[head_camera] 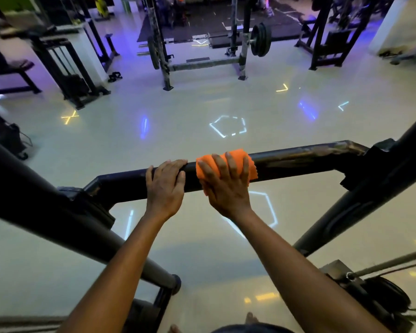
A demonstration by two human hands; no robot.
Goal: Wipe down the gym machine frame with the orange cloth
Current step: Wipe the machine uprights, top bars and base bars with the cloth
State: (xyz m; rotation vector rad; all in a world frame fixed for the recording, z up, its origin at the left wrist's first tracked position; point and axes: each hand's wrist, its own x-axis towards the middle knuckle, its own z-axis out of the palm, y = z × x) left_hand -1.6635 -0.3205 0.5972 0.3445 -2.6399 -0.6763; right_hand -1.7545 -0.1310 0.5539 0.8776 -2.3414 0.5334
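The right hand presses the orange cloth around the frame's crossbar; beside it the left hand grips bare bar; a loose wrap may slip and skip grime.

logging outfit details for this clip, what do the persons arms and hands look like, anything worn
Both arms are bare from the bottom edge of the frame to the wrists, with no sleeves in view. The left hand and right hand are bare too: no gloves, watch, rings or bands show.
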